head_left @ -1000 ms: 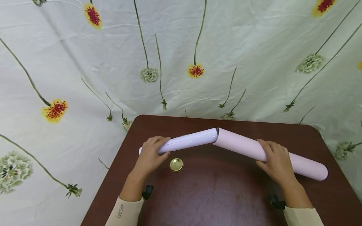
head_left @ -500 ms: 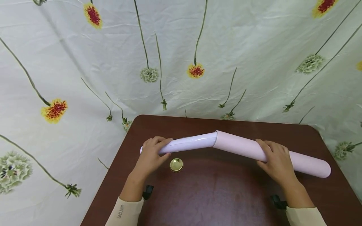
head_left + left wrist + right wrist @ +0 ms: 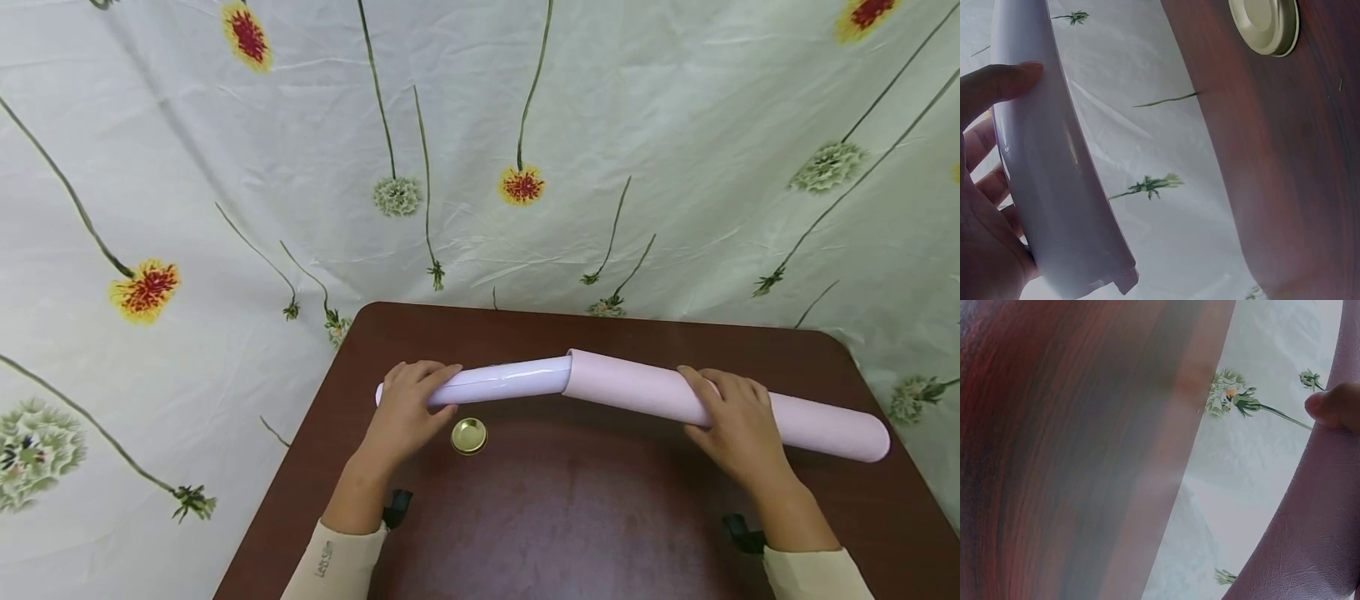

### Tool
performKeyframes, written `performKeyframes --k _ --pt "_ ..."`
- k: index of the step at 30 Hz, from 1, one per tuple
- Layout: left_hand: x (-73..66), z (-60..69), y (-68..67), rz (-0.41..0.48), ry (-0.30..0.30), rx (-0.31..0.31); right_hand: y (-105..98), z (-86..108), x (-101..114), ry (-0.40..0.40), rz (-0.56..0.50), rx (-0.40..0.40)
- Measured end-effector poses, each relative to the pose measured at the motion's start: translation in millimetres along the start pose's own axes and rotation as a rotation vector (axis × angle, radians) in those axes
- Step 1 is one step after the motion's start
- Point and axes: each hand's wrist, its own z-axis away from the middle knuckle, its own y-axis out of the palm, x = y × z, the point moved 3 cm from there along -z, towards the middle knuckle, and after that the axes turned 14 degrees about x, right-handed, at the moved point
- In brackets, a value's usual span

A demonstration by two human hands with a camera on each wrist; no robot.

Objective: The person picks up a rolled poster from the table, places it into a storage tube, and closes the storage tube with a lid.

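Note:
My left hand [image 3: 405, 412] grips a glossy pale-lavender roll of sheet material [image 3: 510, 381] near its left end. In the left wrist view the thumb lies across this roll [image 3: 1060, 156], with fingers behind it. My right hand [image 3: 738, 425] holds a wider pale-pink tube [image 3: 626, 386] around its middle; in the right wrist view a fingertip presses on its finely textured surface [image 3: 1316, 500]. The roll's right end lies inside the tube's left mouth, and how deep it reaches is hidden. Both are held above the table, meeting at a slight angle.
A small round gold lid [image 3: 468, 436] lies on the dark brown table [image 3: 570, 508], below the roll. The lid [image 3: 1266, 22] also shows in the left wrist view. A flower-patterned cloth [image 3: 480, 167] hangs behind the table's far edge.
The roll's end, a second ago just at the tube's mouth, now lies within it. The tube's right end has risen and shifted right. Both hands keep their holds.

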Motion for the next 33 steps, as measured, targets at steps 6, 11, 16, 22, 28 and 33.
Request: performKeyframes --k 6,11,16,22,28,33 --pt "-2.8 -1.6 -1.3 -0.030 -0.005 -0.009 -2.6 -0.3 3.0 0.000 -0.003 -0.005" --pt "-6.7 -4.1 -2.9 -0.040 0.011 -0.008 -3.5 -0.9 6.3 0.000 0.009 0.007" --pt "-8.6 -5.3 -1.4 -0.060 0.007 0.009 -1.1 -1.0 7.5 -0.003 0.013 0.018" --pt "-13.6 -6.8 -2.7 -0.072 0.028 -0.005 0.9 -2.3 9.2 -0.022 0.014 0.017" --pt "-18.1 -9.1 -1.8 -0.097 0.033 0.007 1.6 -4.6 11.8 -0.036 0.005 0.031" --pt "-16.7 -8.6 -2.3 -0.110 0.007 -0.013 0.4 -5.3 12.4 -0.027 0.007 0.035"
